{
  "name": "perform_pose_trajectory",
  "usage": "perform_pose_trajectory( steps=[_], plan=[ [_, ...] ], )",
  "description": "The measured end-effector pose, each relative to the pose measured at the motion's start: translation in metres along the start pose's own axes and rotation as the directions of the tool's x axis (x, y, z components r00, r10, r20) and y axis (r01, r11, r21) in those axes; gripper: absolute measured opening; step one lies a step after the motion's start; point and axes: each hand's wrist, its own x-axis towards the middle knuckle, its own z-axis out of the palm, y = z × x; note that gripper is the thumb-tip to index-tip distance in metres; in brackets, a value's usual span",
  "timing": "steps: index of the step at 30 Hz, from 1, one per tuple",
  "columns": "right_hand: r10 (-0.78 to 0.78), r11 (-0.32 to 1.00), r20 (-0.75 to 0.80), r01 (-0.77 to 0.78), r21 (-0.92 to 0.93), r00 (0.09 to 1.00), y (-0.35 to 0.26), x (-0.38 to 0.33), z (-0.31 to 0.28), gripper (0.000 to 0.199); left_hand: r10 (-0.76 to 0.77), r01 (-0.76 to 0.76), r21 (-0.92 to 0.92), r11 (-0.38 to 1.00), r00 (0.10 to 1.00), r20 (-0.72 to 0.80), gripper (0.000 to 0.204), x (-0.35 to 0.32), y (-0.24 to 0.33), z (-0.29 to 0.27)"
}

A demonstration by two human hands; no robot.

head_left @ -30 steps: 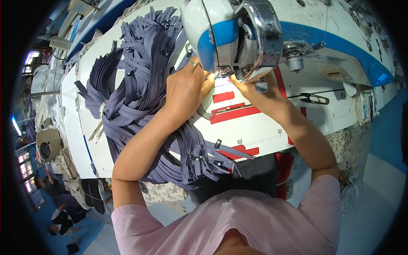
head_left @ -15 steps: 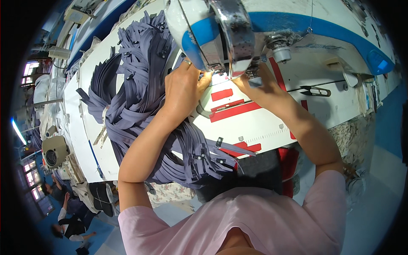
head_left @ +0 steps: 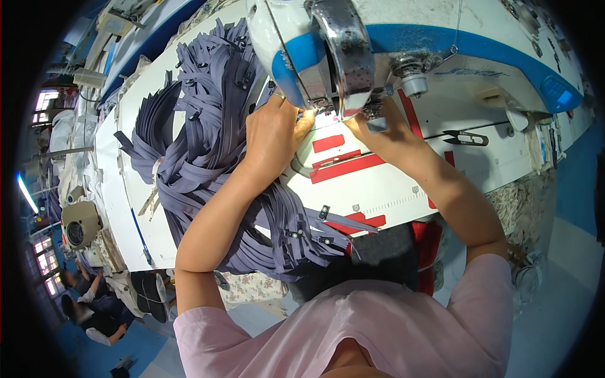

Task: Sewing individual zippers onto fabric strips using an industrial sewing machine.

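My left hand (head_left: pixel 272 133) is at the left of the sewing machine (head_left: pixel 345 53), close under its head, with thumb and fingers pinched together near the lit needle area. What they hold is too small and hidden to name. A grey strip (head_left: pixel 267 90) shows just beyond its knuckles. From the other side my right hand (head_left: pixel 382 131) reaches in below the machine head. Its thumb points at the needle area, and the machine covers most of its fingers. Beside my left forearm a big heap of grey-purple zippers (head_left: pixel 208 135) with dark sliders spreads over the white table (head_left: pixel 391 200).
Thread snips (head_left: pixel 466 138) lie right of my right hand. Red tape strips (head_left: pixel 348 168) mark the tabletop in front of the needle. Some zipper ends (head_left: pixel 328 239) hang over the near edge. Farther left stand other machines, and people (head_left: pixel 101 315) are at work.
Both hands stay in nearly the same place by the needle. The whole view has shifted slightly. In the left background, a person has changed posture.
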Motion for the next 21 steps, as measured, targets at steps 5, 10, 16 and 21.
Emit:
perform_pose_trajectory(
  steps=[5, 10, 16, 21],
  plan=[
    [-0.094, 0.972, 0.039, 0.1, -0.211, 0.995, 0.002, 0.002, 0.006, 0.028, -0.007, 0.007, -0.003, 1.0, 1.0, 0.002, 0.022, 0.001, 0.001, 0.001],
    [-0.173, 0.893, 0.092, 0.196, -0.405, 0.981, 0.006, -0.002, 0.008, 0.028, 0.009, -0.009, 0.012, 1.0, 1.0, -0.007, 0.023, 0.001, -0.001, 0.002],
    [-0.249, 0.734, 0.172, 0.302, -0.608, 0.953, 0.013, -0.007, 0.01, 0.028, 0.001, -0.001, 0.0, 1.0, 1.0, -0.021, 0.024, 0.001, 0.001, 0.002],
    [-0.298, 0.562, 0.249, 0.381, -0.734, 0.921, 0.016, -0.005, 0.016, 0.029, -0.007, 0.007, -0.018, 1.0, 1.0, -0.014, 0.024, 0.001, 0.002, 0.001]
  ],
)
